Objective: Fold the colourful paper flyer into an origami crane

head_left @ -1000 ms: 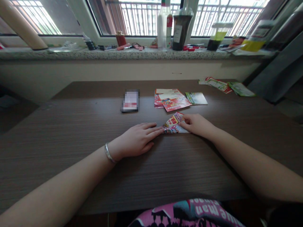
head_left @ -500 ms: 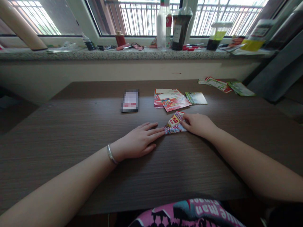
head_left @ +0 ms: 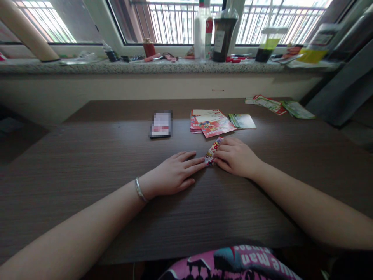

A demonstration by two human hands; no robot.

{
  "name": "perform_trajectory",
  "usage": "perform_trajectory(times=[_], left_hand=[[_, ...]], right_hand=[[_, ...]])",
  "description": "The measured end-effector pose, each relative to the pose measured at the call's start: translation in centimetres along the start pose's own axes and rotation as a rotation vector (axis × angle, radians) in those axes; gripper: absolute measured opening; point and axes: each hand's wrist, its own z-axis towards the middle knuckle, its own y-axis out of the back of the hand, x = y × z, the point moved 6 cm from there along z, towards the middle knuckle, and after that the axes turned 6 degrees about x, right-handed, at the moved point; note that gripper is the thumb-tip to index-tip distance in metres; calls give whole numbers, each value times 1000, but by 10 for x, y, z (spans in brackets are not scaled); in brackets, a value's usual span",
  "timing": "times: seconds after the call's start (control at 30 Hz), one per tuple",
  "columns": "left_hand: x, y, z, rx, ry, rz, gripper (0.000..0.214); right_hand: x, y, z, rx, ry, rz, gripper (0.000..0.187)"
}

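Both hands meet at the folded leaflet (head_left: 211, 151) in the middle of the table (head_left: 87, 155): the right hand (head_left: 234, 157) has slid over it, curled fingers pressing it narrower, while the left hand (head_left: 171, 177) stays flat, fingertips touching its end

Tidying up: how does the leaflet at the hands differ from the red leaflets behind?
The folded leaflet is small and creased; the red leaflets lie larger and flat. Left hand touches, right hand grips the folded leaflet; the red leaflets sit untouched. Both are colourful print.
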Motion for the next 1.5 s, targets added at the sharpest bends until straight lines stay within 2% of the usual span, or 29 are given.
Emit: perform_trajectory(times=[0.13, 0.27, 0.47, 0.63, 1.07, 1.23, 1.4, 1.5], left_hand=[[1, -1, 0, 3, 7, -1, 59], [0, 0, 2, 18, 5, 21, 57], [-3, 5, 7, -19, 3, 22, 54], [-6, 6, 8, -29, 15, 28, 50], [-9, 10, 9, -90, 31, 47, 44], [-10, 9, 9, -95, 21, 56, 44], [-10, 11, 9, -105, 21, 66, 44], [-9, 11, 9, -113, 20, 65, 45]], right_hand=[[4, 0, 3, -14, 25, -16, 27], [-1, -4, 3, 32, -44, -24, 27], [-14, -11, 6, 64, -161, 105, 22], [-19, -15, 7, 73, -191, 176, 22], [-20, -15, 11, 133, -256, 171, 20], [-15, -11, 11, 139, -240, 85, 21], [2, 0, 9, 94, -203, -151, 25], [10, 0, 12, 102, -161, -149, 26]])
